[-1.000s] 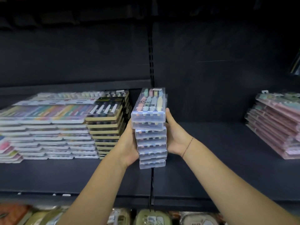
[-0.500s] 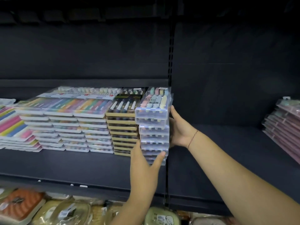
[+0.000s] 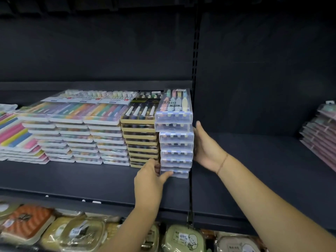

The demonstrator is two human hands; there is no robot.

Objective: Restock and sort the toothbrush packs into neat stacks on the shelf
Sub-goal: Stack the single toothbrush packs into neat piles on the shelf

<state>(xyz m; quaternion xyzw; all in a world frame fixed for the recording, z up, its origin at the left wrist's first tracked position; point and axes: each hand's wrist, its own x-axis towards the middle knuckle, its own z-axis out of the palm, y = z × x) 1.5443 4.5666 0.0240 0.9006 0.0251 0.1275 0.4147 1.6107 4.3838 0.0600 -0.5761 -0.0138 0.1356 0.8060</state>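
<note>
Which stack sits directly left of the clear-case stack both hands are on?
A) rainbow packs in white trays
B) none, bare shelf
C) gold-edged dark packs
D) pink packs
C: the gold-edged dark packs stand right against the left side of the clear-case stack; the rainbow packs lie further left, and the pink packs sit far right.

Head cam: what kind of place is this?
Most likely a shop aisle. A dark metal shelf hung on a slotted upright carries a stack of clear plastic toothbrush packs beside a stack of black-and-gold packs. The shelf below holds plastic-wrapped goods with printed labels.
</note>
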